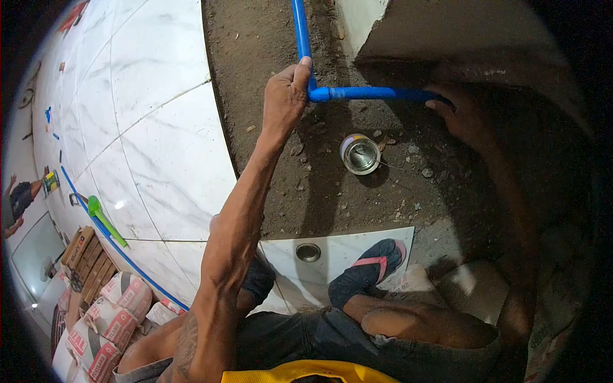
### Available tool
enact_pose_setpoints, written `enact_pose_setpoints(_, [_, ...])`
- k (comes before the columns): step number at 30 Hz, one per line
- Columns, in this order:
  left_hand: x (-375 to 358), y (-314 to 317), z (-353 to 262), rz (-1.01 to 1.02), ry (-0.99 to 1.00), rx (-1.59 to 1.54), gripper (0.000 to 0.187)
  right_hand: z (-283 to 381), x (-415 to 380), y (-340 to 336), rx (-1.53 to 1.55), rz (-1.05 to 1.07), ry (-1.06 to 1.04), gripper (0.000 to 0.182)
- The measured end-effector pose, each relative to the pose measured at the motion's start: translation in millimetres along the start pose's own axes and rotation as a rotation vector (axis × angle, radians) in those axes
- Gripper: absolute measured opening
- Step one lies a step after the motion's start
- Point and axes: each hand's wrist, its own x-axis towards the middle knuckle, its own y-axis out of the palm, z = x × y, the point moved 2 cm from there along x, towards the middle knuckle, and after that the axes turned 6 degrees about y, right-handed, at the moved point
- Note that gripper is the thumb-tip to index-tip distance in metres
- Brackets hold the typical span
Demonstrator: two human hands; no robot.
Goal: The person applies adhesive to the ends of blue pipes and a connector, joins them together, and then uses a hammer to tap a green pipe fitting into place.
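Note:
My left hand (287, 96) is wrapped round a blue pipe elbow (317, 94), thumb pressed along its upper side. From there one blue pipe (301, 29) runs up out of view, and another blue pipe (377, 94) runs to the right. In shadow, my right hand (460, 110) grips the right end of that second pipe. Below the pipe, an open can (361, 155) stands on the bare dirt, with a shiny inside and a thin wire or stick at its side. A round metal lid (308, 253) lies on the white tile near my feet.
White marbled tiles (172, 140) cover the floor at left, ending at dirt (255, 38). On them lie a green tool (105, 217) and a long blue pipe (137, 268). Cement bags (108, 319) are stacked lower left. A wall corner (361, 25) rises at the top.

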Motion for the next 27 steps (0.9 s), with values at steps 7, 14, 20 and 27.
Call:
enact_pose_setpoints(7, [-0.4, 1.6, 9.2, 0.004, -0.003, 0.017, 0.050, -4.4, -1.1, 4.8, -0.008, -0.008, -0.031, 0.029])
enact_pose_setpoints(14, [0.0, 3.7, 8.6, 0.011, -0.017, 0.018, 0.050, -0.5, -4.8, 4.3, -0.005, -0.018, 0.016, 0.029])
enact_pose_setpoints(20, [-1.9, 3.0, 7.5, 0.018, 0.027, 0.012, 0.050, -0.8, -4.6, 6.2, 0.013, -0.038, 0.027, 0.028])
enact_pose_setpoints(27, [-3.0, 11.6, -3.5, 0.018, -0.109, -0.046, 0.056, -9.4, -6.5, -0.3, 0.012, -0.074, 0.136, 0.033])
